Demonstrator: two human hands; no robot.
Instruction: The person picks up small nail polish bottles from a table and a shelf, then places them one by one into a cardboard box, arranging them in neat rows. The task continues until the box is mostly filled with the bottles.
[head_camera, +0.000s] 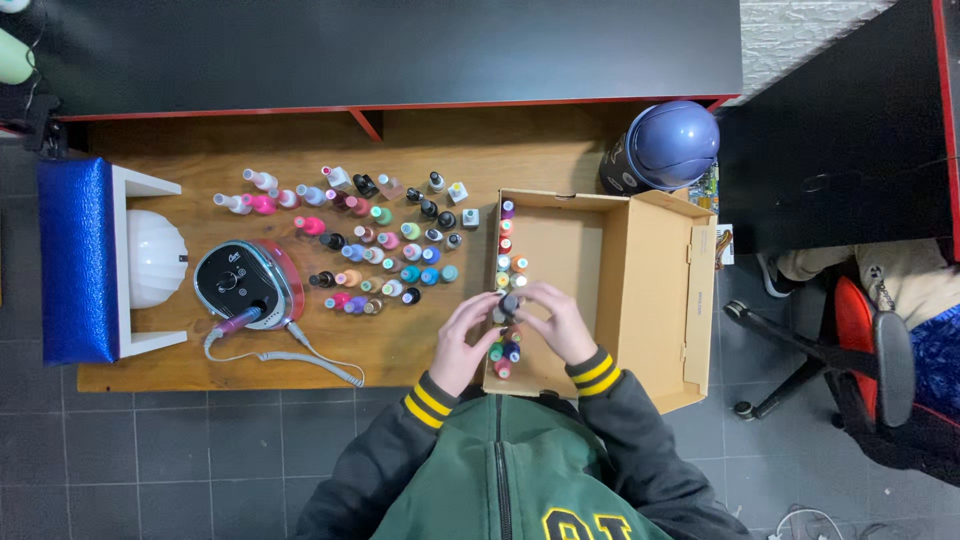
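Note:
My left hand (464, 341) and my right hand (561, 322) meet over the left side of an open cardboard box (640, 275). Together they hold a small dark-capped nail polish bottle (509, 303) between their fingertips. Below them a column of several polish bottles (505, 255) stands along the box's left inner wall, with more bottles (503, 356) near my wrists. To the left, many coloured polish bottles (375, 245) stand loose on the wooden table (250, 140).
A black and red nail drill unit (247, 282) with its corded handpiece (232, 323) lies at the left. Further left stands a white nail lamp (153, 257) beside a blue cushion (76, 260). A purple dome-topped container (668, 145) sits behind the box. A person's legs and an office chair (870, 350) are at the right.

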